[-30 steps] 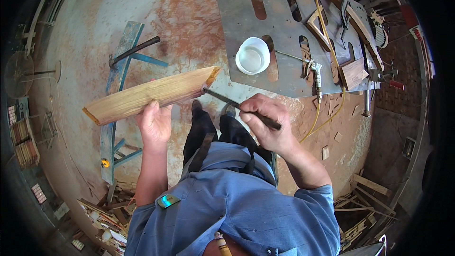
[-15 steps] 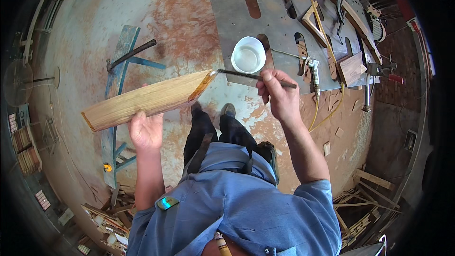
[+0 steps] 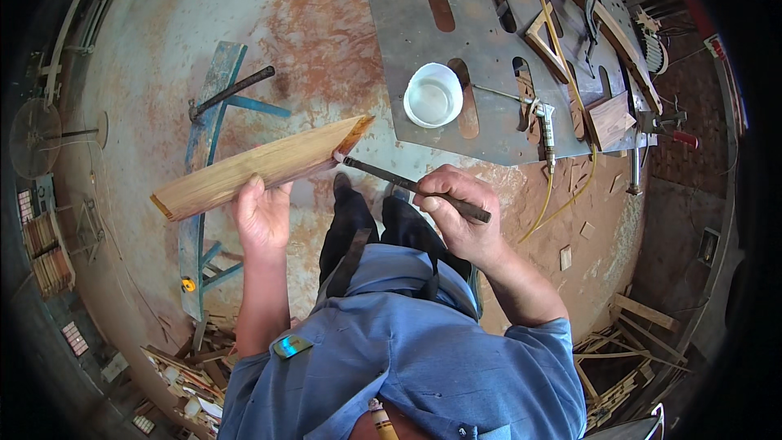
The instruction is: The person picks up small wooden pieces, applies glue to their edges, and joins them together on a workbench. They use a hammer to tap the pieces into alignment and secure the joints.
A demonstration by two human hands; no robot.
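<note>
Dusty, red-streaked floor (image 3: 309, 0) everywhere in this head view, scrap wood (image 3: 183, 391) heaped at eight o'clock, and up at one o'clock a grey slotted counter (image 3: 399, 41) with a white tub (image 3: 436, 75) near its edge. Over at nine, the left hand (image 3: 262, 218) has the pale wooden board (image 3: 265, 165) pinched along its near side: thumb on top, the other fingers mostly hidden beneath. That board slants from nine to just short of twelve. Right hand (image 3: 466, 210) at three, fingers closed around a dark brush (image 3: 379, 171), its pale tip right at the board's far end, beside a darker, wet-looking strip!

Risky business, I'd say: one pinch, long overhang. Push too hard at that end and the board could twist in the left fingers. Overload the brush and liquid could run off the corner, maybe onto the shoes (image 3: 342, 181) below. A wide swing toward one o'clock might clip the tub; a dipping left end might knock the blue trestle (image 3: 204, 147).
</note>
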